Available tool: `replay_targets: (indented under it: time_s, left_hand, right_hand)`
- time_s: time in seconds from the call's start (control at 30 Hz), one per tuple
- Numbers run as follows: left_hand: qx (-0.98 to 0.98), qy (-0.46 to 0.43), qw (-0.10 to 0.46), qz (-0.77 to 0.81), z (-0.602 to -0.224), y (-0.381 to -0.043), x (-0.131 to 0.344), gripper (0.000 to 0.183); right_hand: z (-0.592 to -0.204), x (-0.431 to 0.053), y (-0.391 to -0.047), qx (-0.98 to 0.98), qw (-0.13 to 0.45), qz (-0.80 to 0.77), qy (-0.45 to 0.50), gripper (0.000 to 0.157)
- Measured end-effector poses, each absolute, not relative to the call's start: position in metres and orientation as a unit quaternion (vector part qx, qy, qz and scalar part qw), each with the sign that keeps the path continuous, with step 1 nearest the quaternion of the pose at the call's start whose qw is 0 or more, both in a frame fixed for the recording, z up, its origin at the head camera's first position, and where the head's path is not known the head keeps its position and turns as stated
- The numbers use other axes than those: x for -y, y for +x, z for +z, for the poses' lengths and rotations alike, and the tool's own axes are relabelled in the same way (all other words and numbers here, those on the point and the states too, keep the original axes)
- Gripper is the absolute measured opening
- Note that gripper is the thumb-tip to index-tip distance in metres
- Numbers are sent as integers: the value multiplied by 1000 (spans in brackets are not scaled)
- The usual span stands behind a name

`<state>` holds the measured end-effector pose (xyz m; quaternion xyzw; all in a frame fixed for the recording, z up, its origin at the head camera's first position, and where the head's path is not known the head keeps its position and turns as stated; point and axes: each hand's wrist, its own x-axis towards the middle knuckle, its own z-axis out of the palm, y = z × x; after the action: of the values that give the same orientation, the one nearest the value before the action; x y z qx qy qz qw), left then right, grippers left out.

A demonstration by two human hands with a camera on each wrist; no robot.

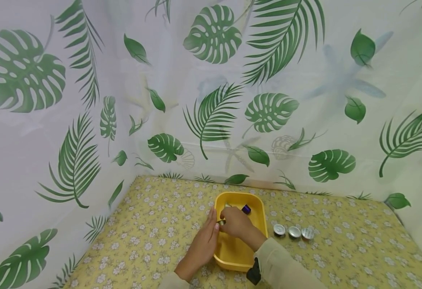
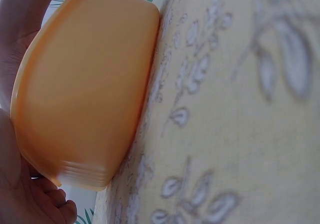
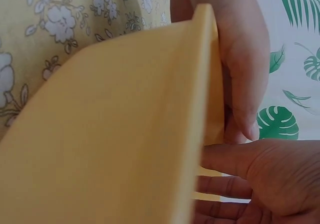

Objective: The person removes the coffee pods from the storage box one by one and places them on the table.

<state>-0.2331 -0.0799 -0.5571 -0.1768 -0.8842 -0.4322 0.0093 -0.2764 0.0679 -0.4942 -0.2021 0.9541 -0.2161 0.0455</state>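
In the head view, a yellow plastic bin (image 1: 232,257) stands on the table. My left hand (image 1: 202,243) holds its left wall, with the fingers along the outside and the thumb at the rim. My right hand (image 1: 237,223) reaches over into the bin and pinches a small gold-rimmed coffee capsule (image 1: 222,222) close to the left thumb. A dark blue capsule (image 1: 246,209) lies farther back in the bin. Beside it, a pale greenish capsule (image 1: 228,205) is partly hidden by the right hand. In the right wrist view, the bin wall (image 3: 115,119) hides the right fingertips.
Three capsules with silver lids stand in a row right of the bin: a left one (image 1: 279,229), a middle one (image 1: 294,232) and a right one (image 1: 307,233). A yellow flowered cloth (image 1: 153,224) covers the table. Leaf-printed sheets (image 1: 211,120) hang behind and at the sides.
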Motion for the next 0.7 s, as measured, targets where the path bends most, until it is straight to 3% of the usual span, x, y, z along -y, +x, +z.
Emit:
replay_targets:
  time_s: [0.7]
  left_hand:
    - [883, -179, -1, -434, -560, -236, 81, 59]
  right_hand:
    - [-505, -64, -277, -951, 36, -217, -218, 16]
